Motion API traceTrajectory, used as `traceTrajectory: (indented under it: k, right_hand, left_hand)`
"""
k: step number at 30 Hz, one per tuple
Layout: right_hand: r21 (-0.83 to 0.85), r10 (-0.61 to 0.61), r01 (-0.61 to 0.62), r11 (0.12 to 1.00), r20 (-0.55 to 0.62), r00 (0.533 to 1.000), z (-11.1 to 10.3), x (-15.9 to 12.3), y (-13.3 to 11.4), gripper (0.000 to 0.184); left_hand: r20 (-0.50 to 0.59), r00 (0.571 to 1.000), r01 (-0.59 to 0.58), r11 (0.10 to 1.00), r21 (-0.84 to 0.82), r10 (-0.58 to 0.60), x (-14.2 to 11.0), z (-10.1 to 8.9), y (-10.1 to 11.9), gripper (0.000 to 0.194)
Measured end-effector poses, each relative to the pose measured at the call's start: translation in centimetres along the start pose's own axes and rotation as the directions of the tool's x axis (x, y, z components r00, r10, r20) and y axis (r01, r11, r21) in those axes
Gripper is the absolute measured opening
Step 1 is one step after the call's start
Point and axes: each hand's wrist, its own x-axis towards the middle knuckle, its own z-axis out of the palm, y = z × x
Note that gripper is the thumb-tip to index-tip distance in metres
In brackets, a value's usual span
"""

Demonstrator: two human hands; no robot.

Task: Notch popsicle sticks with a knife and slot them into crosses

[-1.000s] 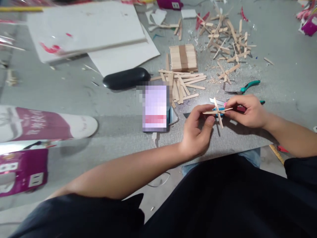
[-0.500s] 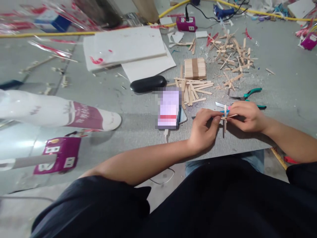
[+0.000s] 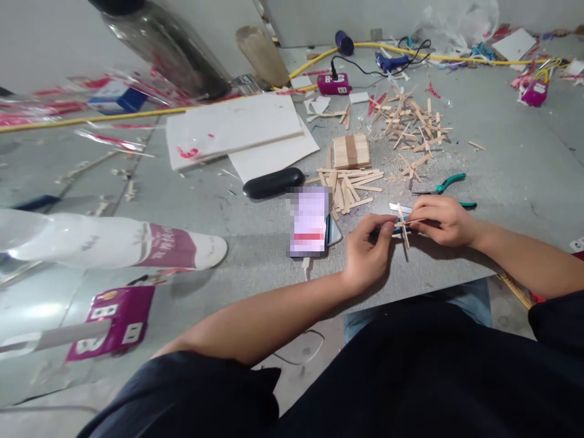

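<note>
Between both hands, just above the table's front edge, is a small cross-shaped piece made of wooden craft sticks (image 3: 404, 234). My left hand (image 3: 368, 246) pinches its left side between thumb and forefinger. From the right, my right hand (image 3: 444, 220) grips a stick of the same piece with closed fingertips. Behind the right hand lie green-handled pliers (image 3: 451, 180), partly covered by it. A pale blade (image 3: 396, 208) and something blue show behind the held sticks. A loose pile of craft sticks (image 3: 349, 188) lies beyond my left hand, below a banded bundle of sticks (image 3: 352, 152).
A phone (image 3: 309, 222) with a cable lies left of my hands, near a black case (image 3: 274, 183). Crossed stick pieces (image 3: 415, 125) are heaped farther back. White boards (image 3: 241, 128), a blue glue gun (image 3: 391, 62), purple power sockets (image 3: 333, 84) and a white bottle (image 3: 182, 246) surround them.
The view has tilted upward, so the table contents sit lower in the picture. The stick cross has tilted slightly in my hands, and both hands still hold it.
</note>
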Motion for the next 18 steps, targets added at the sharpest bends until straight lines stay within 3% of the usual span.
traceTrajectory:
  k: [11,18]
  right_hand:
    - [0.051,0.017,-0.016,0.999,-0.036,0.999,0.21,0.03,0.07,0.009]
    - [0.138,0.097,-0.101,0.985,0.038,0.995,-0.14,0.28,-0.27,0.018]
  left_hand:
    - [-0.017,0.998,0.06,0.997,-0.048,-0.061,-0.03,0.09,0.05,0.023]
    - [-0.04,0.996,0.081,0.993,-0.085,-0.085,-0.1,0.17,-0.27,0.027]
